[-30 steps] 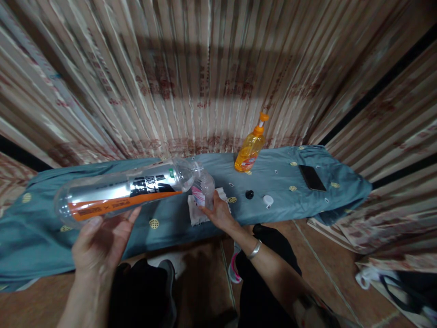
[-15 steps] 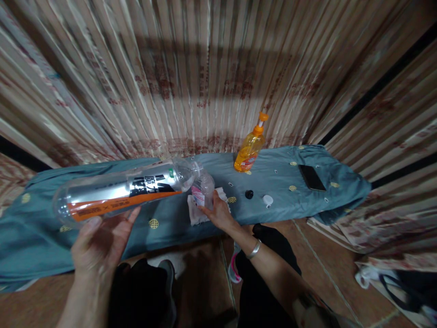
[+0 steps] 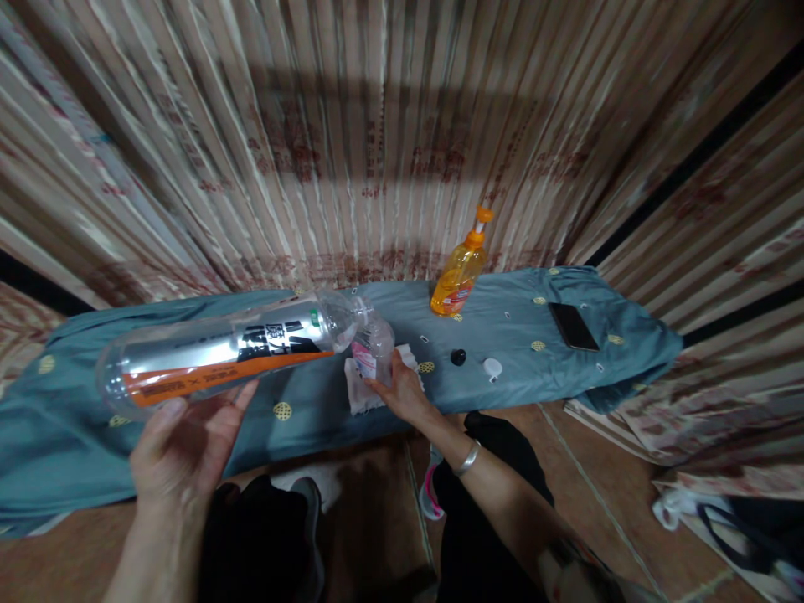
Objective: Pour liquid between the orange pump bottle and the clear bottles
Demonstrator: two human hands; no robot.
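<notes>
My left hand point(image 3: 194, 435) grips a large clear plastic bottle point(image 3: 219, 356) from below; it has a silver, black and orange label and lies nearly level, tipped toward its neck on the right. That neck meets the mouth of a smaller clear plastic bottle point(image 3: 380, 335) with a pink and white label. Around the small bottle's right side, my right hand point(image 3: 402, 387) is closed, a silver bangle point(image 3: 468, 458) on its wrist. Below the small bottle a pale cloth point(image 3: 364, 396) lies on the surface. Whether liquid passes between the bottles I cannot tell.
An orange pump bottle point(image 3: 458, 276) stands toward the back of the surface covered in teal fabric point(image 3: 282, 444). Right of centre lie a black cap point(image 3: 458, 358) and a white cap point(image 3: 493, 368). Farther right is a dark phone point(image 3: 574, 327). A patterned curtain point(image 3: 377, 151) hangs behind.
</notes>
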